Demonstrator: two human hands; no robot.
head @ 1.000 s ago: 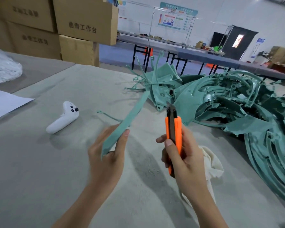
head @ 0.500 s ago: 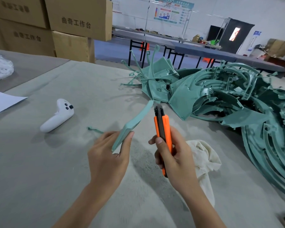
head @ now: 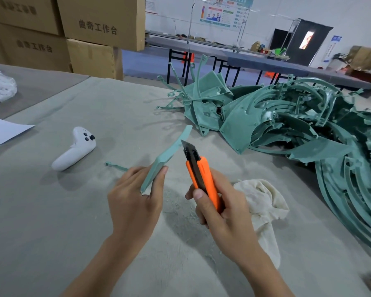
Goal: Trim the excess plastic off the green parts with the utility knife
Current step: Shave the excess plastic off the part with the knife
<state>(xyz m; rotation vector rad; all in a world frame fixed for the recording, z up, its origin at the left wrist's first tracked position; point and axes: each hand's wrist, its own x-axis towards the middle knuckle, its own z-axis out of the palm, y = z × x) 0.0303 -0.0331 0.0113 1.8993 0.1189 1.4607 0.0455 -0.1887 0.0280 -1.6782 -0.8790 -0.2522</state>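
The left hand [head: 135,202] pinches the curved green part [head: 169,153] above the table [head: 51,232]; the right hand [head: 221,211] wraps the orange utility knife [head: 201,179], blade [head: 186,146] just beside the part's rim (contact unclear). Best shave shallowly, away from the left thumb [head: 159,183].

There is a single wide-angle view, worn on the person's head and facing forward and down over the grey felt-covered tabletop [head: 51,221]. It sits close: the left hand [head: 135,202] and right hand [head: 225,213] fill the near centre. The heap of green curved plastic parts [head: 287,125] lies far right, and the brown cardboard boxes [head: 99,22] stand far left.
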